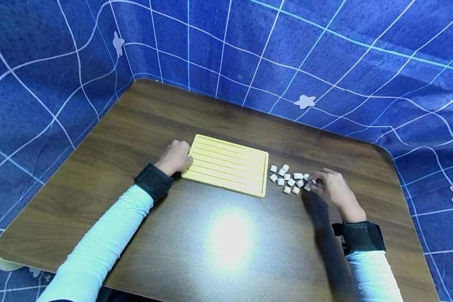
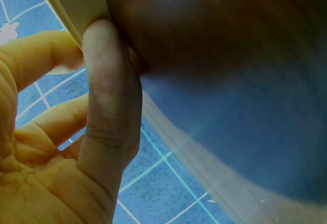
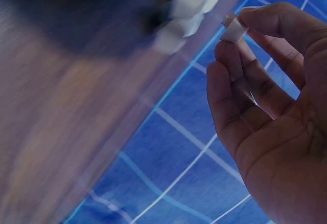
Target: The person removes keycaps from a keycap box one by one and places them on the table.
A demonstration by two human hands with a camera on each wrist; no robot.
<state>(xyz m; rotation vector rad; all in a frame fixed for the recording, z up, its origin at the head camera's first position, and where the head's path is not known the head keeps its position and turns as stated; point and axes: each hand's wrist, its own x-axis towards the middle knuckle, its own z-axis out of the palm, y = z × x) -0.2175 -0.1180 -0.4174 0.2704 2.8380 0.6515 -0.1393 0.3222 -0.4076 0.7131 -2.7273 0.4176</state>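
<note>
A pale yellow tray [image 1: 226, 166] with raised parallel ridges lies on the table. My left hand [image 1: 175, 157] grips its left end; in the left wrist view the thumb [image 2: 104, 60] lies against the tray's edge [image 2: 82, 4] with a finger on the other side. To the right of the tray, several small white cubes [image 1: 287, 177] lie in a loose cluster. At the cluster's right side is my right hand [image 1: 334, 191], pinching one white cube [image 3: 234, 30] between thumb and fingertips, as the right wrist view shows.
The brown wooden table [image 1: 154, 226] has rounded corners and a bright light reflection near its front. Blue cloth [image 1: 211, 46] with white and light-blue lines and pale stars hangs behind and beside it. A dark shadow of the right arm falls across the tabletop.
</note>
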